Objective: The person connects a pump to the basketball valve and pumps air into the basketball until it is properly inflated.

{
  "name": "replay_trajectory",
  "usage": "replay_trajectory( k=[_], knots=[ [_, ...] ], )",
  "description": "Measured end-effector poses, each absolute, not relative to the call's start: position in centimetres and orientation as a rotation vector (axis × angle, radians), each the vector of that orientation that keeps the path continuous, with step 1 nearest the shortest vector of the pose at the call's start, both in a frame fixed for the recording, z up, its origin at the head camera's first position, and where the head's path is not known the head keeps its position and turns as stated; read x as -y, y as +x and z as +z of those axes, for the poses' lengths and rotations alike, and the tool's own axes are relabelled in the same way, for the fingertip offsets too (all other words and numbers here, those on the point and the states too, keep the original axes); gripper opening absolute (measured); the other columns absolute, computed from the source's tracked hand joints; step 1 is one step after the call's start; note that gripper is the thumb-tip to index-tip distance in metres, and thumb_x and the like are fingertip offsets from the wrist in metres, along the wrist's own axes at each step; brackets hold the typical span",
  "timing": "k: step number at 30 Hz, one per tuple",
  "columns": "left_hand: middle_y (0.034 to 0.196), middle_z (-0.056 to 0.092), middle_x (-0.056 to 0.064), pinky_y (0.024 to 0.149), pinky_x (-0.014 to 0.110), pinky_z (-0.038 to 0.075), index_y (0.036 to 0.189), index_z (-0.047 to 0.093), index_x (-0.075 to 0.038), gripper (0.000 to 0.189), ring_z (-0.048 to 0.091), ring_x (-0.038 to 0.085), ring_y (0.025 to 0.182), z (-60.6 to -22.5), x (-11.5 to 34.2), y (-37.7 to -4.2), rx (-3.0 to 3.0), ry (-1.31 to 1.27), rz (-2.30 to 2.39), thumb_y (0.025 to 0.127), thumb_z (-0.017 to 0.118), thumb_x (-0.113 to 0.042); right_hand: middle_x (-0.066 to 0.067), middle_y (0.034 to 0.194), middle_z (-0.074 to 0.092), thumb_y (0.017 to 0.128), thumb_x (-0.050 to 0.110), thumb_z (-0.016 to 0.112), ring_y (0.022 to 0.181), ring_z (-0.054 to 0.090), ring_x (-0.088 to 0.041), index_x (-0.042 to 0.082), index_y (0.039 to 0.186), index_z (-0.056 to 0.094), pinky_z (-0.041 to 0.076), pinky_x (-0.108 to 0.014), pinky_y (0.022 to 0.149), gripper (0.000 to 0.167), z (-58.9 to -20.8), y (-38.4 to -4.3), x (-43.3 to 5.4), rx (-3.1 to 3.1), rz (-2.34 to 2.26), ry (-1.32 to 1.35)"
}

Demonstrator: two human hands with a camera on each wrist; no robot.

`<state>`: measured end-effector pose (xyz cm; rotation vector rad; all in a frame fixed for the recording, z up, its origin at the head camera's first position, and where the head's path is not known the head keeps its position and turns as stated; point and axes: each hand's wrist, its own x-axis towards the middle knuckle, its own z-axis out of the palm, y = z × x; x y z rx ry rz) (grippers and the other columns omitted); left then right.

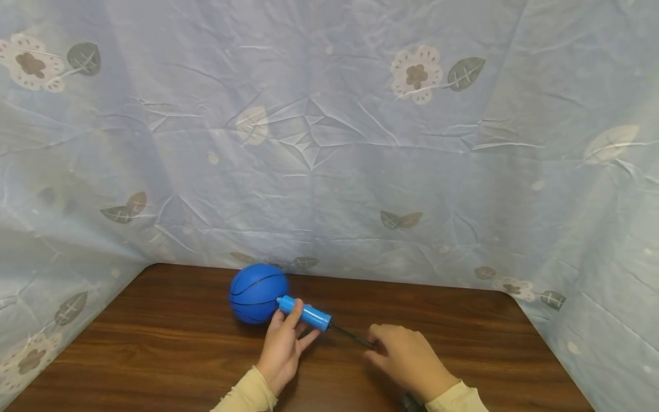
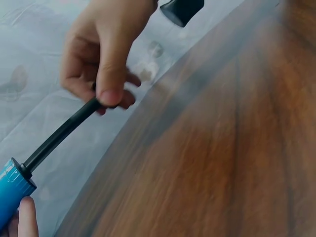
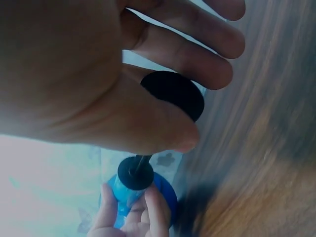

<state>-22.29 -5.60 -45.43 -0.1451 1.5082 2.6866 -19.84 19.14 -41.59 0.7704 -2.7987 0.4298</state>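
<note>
A blue ball (image 1: 254, 289) with black basketball lines sits towards the back of the table. My left hand (image 1: 280, 350) grips the light-blue barrel of a hand pump (image 1: 315, 318), thumb along its top. The barrel's front end is at the ball's right side; whether its tip is inside the ball cannot be told. Out of the barrel's rear runs a long black rod (image 2: 61, 134). At the rod's far end my right hand (image 1: 409, 356) pinches it between thumb and fingers. The round black handle end (image 3: 175, 93) shows inside that hand in the right wrist view.
Everything is on a dark brown wooden table (image 1: 128, 349) with rounded back corners. A pale blue cloth (image 1: 319, 189) with flowers and leaves hangs behind it and along both sides. Something black (image 1: 411, 402) sits beneath the right wrist.
</note>
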Motion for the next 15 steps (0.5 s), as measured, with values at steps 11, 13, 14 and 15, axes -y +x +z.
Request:
replay_trajectory(
  k=[11,13,14,15],
  knots=[
    [0.140,0.046,0.017,0.111,0.060,0.043,0.156,0.018,-0.004,0.069,0.047,0.034,0.139,-45.23,6.66,-22.96,-1.476,-0.166,2.738,0.109,0.051,-0.041,0.013,0.088,0.070,0.086,0.028,0.085,0.069,0.056,-0.001,0.021,0.095,0.068,0.047,-0.025,0.055,0.020,-41.49,-20.14,-19.65,2.824,0.456,0.769],
    [0.141,0.045,0.017,0.112,0.060,0.042,0.157,0.017,-0.004,0.069,0.045,0.035,0.140,-45.20,6.72,-23.01,-1.462,-0.164,2.746,0.109,0.051,-0.041,0.012,0.092,0.072,0.085,0.026,0.085,0.074,0.063,-0.003,0.020,0.097,0.070,0.052,-0.025,0.059,0.020,-41.45,-20.16,-19.60,2.794,0.458,0.775],
    [0.142,0.044,0.017,0.112,0.060,0.042,0.158,0.016,-0.005,0.070,0.043,0.036,0.141,-45.18,6.75,-23.03,-1.452,-0.163,2.753,0.109,0.051,-0.041,0.012,0.093,0.072,0.085,0.025,0.085,0.077,0.065,-0.005,0.020,0.098,0.071,0.054,-0.025,0.061,0.020,-41.42,-20.18,-19.58,2.774,0.462,0.781],
    [0.142,0.043,0.018,0.113,0.059,0.041,0.158,0.015,-0.005,0.070,0.041,0.037,0.142,-45.15,6.78,-23.03,-1.439,-0.160,2.761,0.109,0.050,-0.041,0.010,0.095,0.073,0.086,0.024,0.085,0.079,0.067,-0.005,0.019,0.100,0.072,0.055,-0.025,0.062,0.020,-41.40,-20.20,-19.57,2.755,0.466,0.787]
  ],
)
